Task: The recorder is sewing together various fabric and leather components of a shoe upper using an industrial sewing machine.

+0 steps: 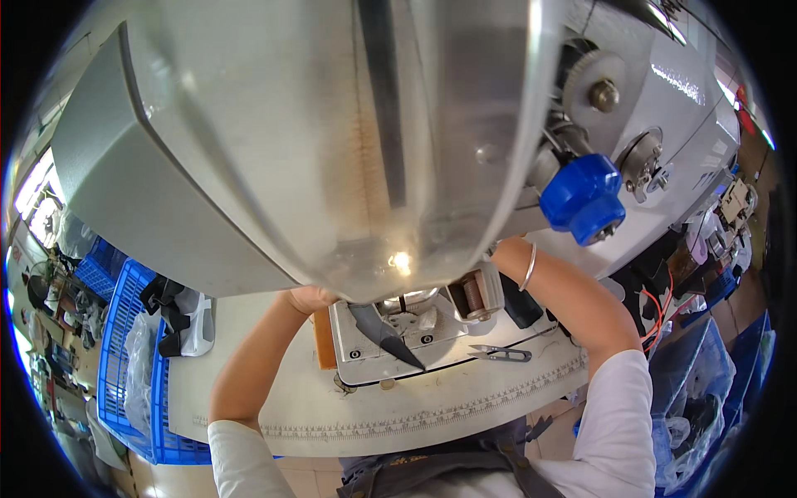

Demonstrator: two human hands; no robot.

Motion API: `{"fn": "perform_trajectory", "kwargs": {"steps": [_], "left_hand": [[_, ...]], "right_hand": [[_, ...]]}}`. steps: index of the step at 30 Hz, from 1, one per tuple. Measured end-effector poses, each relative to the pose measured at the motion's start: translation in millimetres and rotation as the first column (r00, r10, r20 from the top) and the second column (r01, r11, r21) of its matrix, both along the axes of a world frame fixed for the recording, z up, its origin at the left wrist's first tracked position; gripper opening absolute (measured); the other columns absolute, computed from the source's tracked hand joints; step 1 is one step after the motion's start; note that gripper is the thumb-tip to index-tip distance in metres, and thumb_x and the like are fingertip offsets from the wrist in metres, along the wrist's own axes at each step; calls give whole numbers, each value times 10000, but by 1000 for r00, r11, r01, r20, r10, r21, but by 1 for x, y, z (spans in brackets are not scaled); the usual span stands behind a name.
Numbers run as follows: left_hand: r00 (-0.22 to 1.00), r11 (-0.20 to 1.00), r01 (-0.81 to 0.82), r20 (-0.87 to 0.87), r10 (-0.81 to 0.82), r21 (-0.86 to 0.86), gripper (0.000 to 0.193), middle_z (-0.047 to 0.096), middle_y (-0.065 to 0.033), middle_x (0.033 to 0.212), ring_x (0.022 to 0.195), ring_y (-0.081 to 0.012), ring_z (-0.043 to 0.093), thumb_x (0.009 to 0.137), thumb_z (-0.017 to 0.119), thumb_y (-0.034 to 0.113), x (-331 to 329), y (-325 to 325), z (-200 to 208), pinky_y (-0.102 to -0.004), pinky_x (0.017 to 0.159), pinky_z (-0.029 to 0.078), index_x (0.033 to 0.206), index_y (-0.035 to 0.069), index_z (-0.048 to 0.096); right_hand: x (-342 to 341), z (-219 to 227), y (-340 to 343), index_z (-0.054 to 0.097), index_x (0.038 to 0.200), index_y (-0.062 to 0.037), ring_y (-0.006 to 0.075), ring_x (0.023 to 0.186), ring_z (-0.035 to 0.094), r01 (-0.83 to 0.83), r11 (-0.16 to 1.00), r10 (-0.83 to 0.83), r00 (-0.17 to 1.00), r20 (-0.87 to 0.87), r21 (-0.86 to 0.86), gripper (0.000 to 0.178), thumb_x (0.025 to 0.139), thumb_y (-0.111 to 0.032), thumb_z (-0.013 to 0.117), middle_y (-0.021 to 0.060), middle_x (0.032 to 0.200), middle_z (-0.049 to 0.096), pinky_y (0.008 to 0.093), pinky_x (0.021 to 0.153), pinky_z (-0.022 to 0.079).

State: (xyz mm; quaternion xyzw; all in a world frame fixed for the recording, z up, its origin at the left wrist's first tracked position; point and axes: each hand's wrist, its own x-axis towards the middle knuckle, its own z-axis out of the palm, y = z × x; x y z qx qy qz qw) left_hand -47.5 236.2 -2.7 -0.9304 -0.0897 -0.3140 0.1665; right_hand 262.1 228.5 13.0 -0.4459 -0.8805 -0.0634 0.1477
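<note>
A large grey sewing machine head (332,166) fills the upper middle and hides much of both hands. My left hand (312,298) reaches under its lower left edge; only the back of the hand near the wrist shows. My right hand (508,251) goes in behind the lower right side, a white bangle on the wrist, its fingers hidden. Between them a dark grey, curved, pointed piece of material (386,339) hangs from under the head over the metal machine bed (365,361). I cannot see whether either hand touches it.
Thread snips (501,353) lie right of the bed, on a white table (286,398) with a ruler strip along its near edge. A blue crate (137,286) stands left, beside black-and-white pieces (187,319). A blue knob (581,197) juts from the machine. Bagged goods (693,390) sit at right.
</note>
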Motion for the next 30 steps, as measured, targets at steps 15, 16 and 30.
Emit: {"fn": "perform_trajectory", "kwargs": {"steps": [15, 16, 30], "left_hand": [[964, 998, 33, 264, -20, -44, 324, 643, -113, 1135, 1030, -276, 637, 878, 644, 174, 22, 0, -15, -390, 880, 524, 1162, 18, 630], [956, 976, 82, 294, -20, -201, 356, 626, -122, 1131, 994, -275, 635, 869, 666, 199, 23, 5, -24, -382, 858, 527, 1173, 22, 615], [922, 966, 191, 306, -238, 175, 382, 563, -171, 1066, 836, -286, 621, 864, 700, 240, 28, -43, 18, -350, 727, 538, 1131, 0, 570]], "right_hand": [[30, 29, -35, 612, 675, -111, 169, 804, 627, -480, 440, 413, 859, 304, 759, 118, 628, -133, 718, 10, 809, 611, 321, 641, 539], [32, 27, -33, 605, 675, -111, 177, 813, 631, -477, 493, 400, 867, 297, 728, 125, 634, -140, 720, 14, 807, 610, 324, 646, 542], [14, 58, -83, 682, 890, -135, 138, 732, 580, -457, 610, 445, 873, 197, 647, 207, 687, -176, 686, -4, 794, 564, 303, 649, 519]]}}
